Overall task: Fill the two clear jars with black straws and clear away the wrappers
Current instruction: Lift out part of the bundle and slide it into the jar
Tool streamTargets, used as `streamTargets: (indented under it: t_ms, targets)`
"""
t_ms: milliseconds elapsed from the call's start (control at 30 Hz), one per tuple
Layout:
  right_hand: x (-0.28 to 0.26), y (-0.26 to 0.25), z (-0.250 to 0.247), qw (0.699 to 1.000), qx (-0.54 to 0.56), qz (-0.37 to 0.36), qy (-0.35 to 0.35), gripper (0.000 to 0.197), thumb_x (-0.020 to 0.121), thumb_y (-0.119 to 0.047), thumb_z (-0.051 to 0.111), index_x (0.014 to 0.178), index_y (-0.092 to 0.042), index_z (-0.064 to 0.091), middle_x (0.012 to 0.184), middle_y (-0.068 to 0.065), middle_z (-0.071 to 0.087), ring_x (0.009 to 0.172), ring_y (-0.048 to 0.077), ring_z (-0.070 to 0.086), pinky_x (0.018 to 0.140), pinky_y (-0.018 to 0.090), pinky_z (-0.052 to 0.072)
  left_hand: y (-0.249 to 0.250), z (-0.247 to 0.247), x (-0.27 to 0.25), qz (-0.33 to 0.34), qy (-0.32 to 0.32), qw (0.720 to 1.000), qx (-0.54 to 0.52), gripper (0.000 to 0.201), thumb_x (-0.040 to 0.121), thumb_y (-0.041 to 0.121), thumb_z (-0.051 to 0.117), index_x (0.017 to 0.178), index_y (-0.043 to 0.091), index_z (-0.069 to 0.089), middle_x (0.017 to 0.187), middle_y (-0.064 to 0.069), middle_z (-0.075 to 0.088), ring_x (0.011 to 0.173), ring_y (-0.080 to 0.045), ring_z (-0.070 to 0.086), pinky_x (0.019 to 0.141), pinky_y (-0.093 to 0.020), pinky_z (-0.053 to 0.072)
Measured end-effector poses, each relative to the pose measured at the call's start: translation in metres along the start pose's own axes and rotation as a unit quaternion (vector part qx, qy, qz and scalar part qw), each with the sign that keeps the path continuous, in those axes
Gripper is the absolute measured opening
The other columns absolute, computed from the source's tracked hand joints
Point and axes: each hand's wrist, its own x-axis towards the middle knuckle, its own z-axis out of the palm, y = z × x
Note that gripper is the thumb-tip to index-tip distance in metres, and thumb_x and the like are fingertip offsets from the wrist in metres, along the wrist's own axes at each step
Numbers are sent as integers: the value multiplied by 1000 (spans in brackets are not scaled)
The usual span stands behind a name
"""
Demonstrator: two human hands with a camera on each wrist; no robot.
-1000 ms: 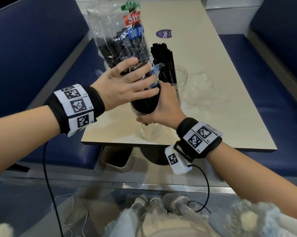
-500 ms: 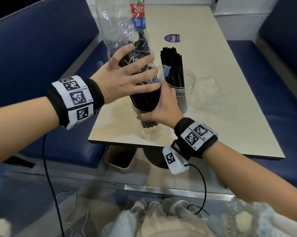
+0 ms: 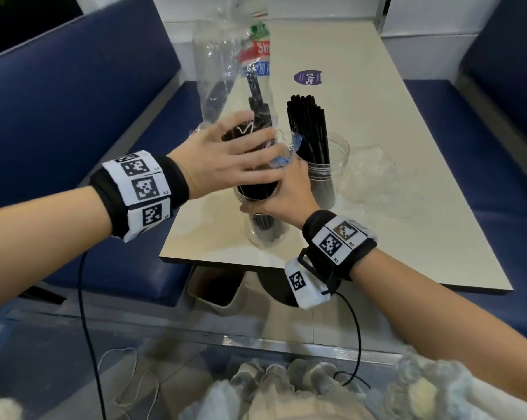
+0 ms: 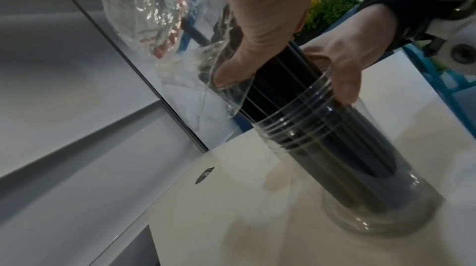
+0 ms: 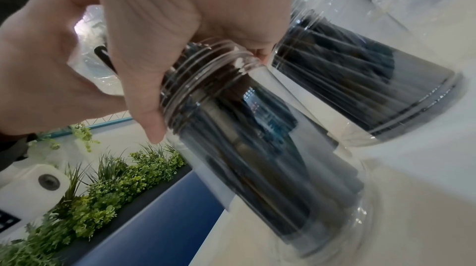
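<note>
Ok so the bundle of black straws [image 3: 257, 189] has dropped a good way into the near jar [image 3: 263, 228] compared with a second ago, and the wrapper [image 3: 223, 71] has slid up off it, so most of that plastic now stands empty above my left hand [image 3: 226, 159]. A few straws still sit up inside the bag (one or two, hard to count). I read that as the second jar nearly loaded, with the sleeve almost ready to come off.

Grip check: my left hand is wrapped around the wrapper and the straws inside it, just above the jar mouth. My right hand [image 3: 282, 192] is curled around the threaded neck of the near jar and steadies it.

The far jar [image 3: 329, 165] already holds its straws and stands just beside my right hand, nearly touching in the right wrist view. A crumpled wrapper [image 3: 368, 174] lies on the tabletop [image 3: 407, 231] to its right.

Room: the near jar sits close to the tabletop's front edge, so I'd guess pulling straight up is safest. The far half of the tabletop is open apart from a round sticker [image 3: 307, 77].
</note>
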Motion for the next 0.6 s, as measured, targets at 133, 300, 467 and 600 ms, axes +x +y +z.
streamTargets:
  t_ms: [133, 300, 467, 600]
  targets:
    - [-3, 2, -9, 999, 43, 9, 6, 98, 42, -44, 85, 121, -10, 38, 116, 3, 47, 110, 22, 38, 93, 32, 38, -13, 0, 2, -26, 16, 999, -8, 38, 94, -1, 38, 116, 24, 58, 112, 2, 67, 111, -22, 62, 103, -43, 28]
    - [-2, -2, -5, 999, 39, -10, 11, 119, 34, -60, 76, 134, -14, 30, 123, 2, 47, 118, 25, 42, 103, 39, 36, 3, 2, -4, -14, 30, 999, 38, 39, 93, 0, 42, 123, 23, 51, 124, 0, 47, 121, -22, 43, 112, -43, 9]
    - [-6, 0, -12, 996, 84, -11, 9, 110, 46, -36, 88, 135, -10, 28, 130, 5, 41, 121, 24, 33, 105, 37, 34, -13, 3, -8, -60, 33, 995, 68, 39, 91, 4, 50, 126, 22, 52, 121, 4, 47, 118, -20, 45, 110, -44, 9]
    - [-2, -4, -16, 998, 63, -19, -9, 108, 44, -38, 87, 131, -12, 29, 125, 3, 43, 115, 25, 35, 98, 35, 37, -17, -1, -8, -70, 40, 994, 67, 36, 93, 5, 52, 125, 20, 53, 121, 4, 48, 117, -20, 46, 109, -43, 11]
